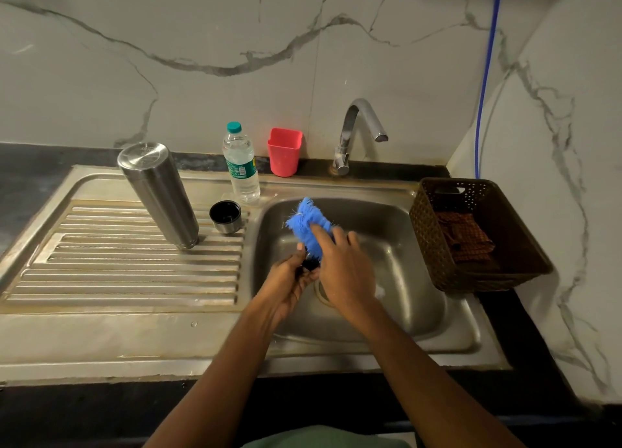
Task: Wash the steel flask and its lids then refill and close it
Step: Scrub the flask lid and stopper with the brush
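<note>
Head view: black lid [309,264] gripped by left fingers [300,249]; right fingers [340,238] hold brush [308,220].

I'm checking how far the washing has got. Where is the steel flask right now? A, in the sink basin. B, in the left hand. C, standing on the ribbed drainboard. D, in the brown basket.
C: the steel flask stands on the ribbed drainboard, beside the steel cup lid, left of the sink basin.
</note>
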